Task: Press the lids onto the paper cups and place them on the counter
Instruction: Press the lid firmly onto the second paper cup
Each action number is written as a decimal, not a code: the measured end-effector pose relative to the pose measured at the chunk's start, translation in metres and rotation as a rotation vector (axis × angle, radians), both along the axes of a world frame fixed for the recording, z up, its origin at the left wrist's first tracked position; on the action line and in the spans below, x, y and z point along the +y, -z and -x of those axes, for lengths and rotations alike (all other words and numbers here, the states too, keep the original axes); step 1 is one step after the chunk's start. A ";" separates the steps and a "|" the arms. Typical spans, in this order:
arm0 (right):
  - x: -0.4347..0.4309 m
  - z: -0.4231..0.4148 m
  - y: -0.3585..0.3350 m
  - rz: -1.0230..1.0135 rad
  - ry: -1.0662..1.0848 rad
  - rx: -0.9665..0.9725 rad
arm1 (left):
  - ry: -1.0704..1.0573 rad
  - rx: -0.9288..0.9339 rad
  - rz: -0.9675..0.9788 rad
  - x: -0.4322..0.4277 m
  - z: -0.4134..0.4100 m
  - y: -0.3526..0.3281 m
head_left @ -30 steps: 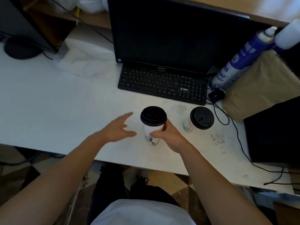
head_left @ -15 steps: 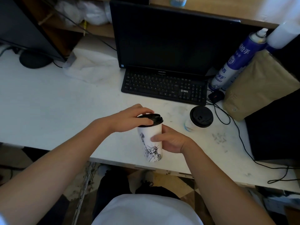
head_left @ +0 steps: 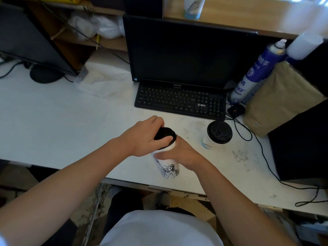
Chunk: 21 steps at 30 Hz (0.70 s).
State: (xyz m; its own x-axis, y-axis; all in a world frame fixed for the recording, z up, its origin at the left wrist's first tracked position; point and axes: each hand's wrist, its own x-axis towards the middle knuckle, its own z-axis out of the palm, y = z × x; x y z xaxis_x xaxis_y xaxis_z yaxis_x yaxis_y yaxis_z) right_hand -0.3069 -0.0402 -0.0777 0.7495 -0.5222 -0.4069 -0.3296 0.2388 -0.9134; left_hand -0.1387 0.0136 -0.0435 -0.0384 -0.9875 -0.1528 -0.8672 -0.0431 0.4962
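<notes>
The right hand (head_left: 181, 153) wraps its fingers around the upper wall of a white paper cup (head_left: 168, 169) printed with a Statue of Liberty drawing, holding it tilted near the front edge of the white tabletop (head_left: 62, 125). The left hand (head_left: 142, 137) curls over the black lid (head_left: 166, 133) on the cup's rim, thumb and fingers gripping its edge. A second cup (head_left: 206, 142), already capped with its own black lid (head_left: 219, 132), stands on the tabletop to the right, just in front of the black keyboard (head_left: 179, 100)
</notes>
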 end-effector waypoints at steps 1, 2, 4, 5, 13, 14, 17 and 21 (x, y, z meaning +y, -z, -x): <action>0.000 -0.001 -0.002 0.059 0.002 0.021 | -0.019 0.004 0.012 0.001 0.002 0.000; 0.001 -0.003 -0.003 0.114 0.000 0.038 | -0.044 0.011 0.020 0.002 0.004 0.000; 0.002 -0.005 -0.007 0.199 0.026 0.066 | -0.104 0.025 0.033 0.003 0.007 -0.001; 0.002 -0.006 -0.010 0.229 0.045 0.067 | -0.129 0.023 0.042 0.003 0.008 -0.002; 0.008 -0.012 -0.005 0.346 0.187 0.153 | -0.263 -0.032 0.064 -0.002 0.018 -0.005; 0.008 -0.012 -0.004 0.350 0.203 0.156 | -0.289 -0.028 0.061 -0.003 0.020 -0.006; 0.011 -0.016 -0.006 0.376 0.283 0.154 | -0.400 -0.037 0.035 -0.009 0.027 -0.009; 0.021 -0.028 0.001 0.517 0.385 0.206 | -0.543 -0.075 -0.054 -0.021 0.036 -0.010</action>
State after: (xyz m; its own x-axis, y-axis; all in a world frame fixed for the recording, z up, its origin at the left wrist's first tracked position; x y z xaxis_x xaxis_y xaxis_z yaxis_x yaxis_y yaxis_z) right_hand -0.2792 -0.0196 -0.0789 0.4051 -0.9023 -0.1476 -0.4881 -0.0770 -0.8694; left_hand -0.1746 -0.0070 -0.0331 0.4876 -0.8529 -0.1866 -0.7459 -0.5180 0.4187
